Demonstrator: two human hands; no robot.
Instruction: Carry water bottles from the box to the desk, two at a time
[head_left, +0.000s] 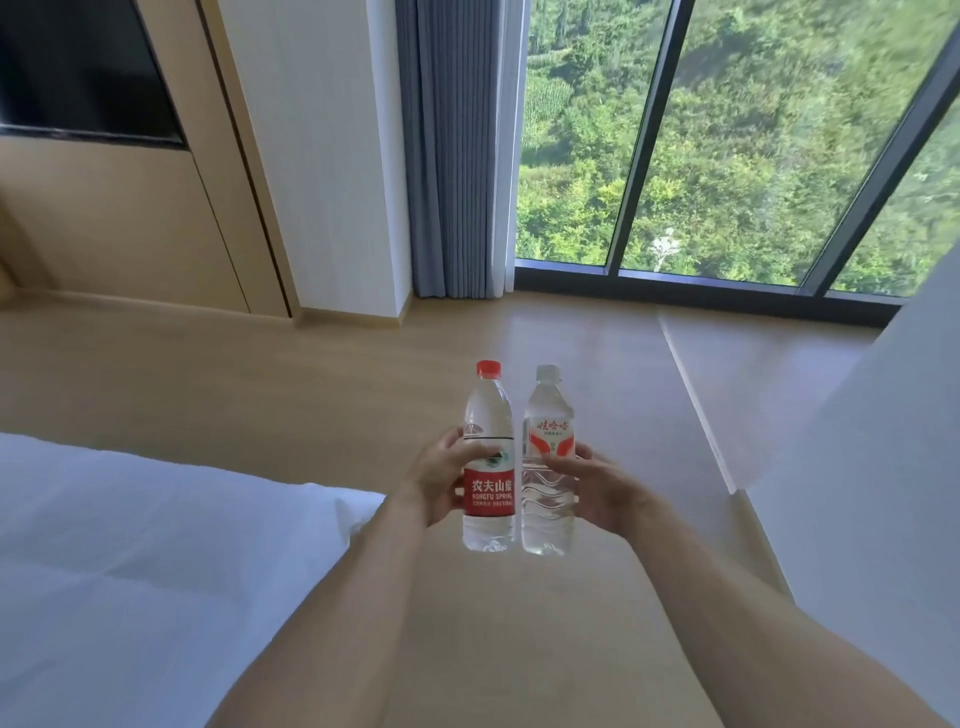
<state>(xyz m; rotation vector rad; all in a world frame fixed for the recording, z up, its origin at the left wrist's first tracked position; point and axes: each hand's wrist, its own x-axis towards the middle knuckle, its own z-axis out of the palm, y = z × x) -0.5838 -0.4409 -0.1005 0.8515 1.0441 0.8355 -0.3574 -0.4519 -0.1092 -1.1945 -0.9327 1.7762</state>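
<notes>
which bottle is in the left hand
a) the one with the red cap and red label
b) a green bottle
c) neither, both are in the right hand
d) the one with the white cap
a: the left hand grips the red-capped bottle with the red label, while the right hand holds the white-capped bottle beside it, both upright above the wooden floor.

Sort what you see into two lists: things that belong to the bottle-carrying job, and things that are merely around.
Job:
red-capped bottle, in left hand
white-capped bottle, in right hand

Merely around:
bed
curtain
window
</notes>
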